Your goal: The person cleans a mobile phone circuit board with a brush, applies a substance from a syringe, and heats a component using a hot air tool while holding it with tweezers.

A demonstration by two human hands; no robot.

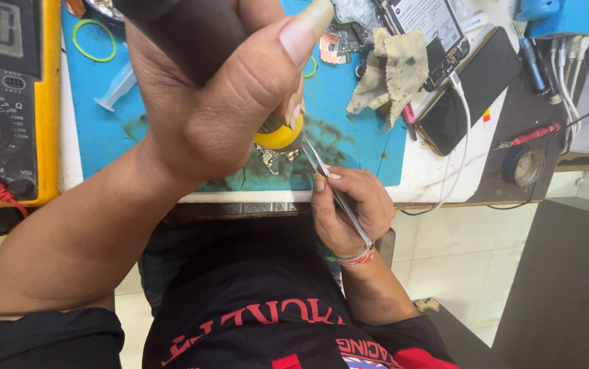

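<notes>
Left hand [205, 102] is wrapped tight around the soldering iron [277, 133], which points down just above the small board [277, 156]. The board lies on the blue mat [356, 147], close to its front edge and right under my left hand. Tweezers [339, 198] are pinched in my right hand [349, 212]. Their long axis runs from my wrist up-left, with the tips at the board's right side. Right hand sits off the table's front edge, so the left is nearer.
</notes>
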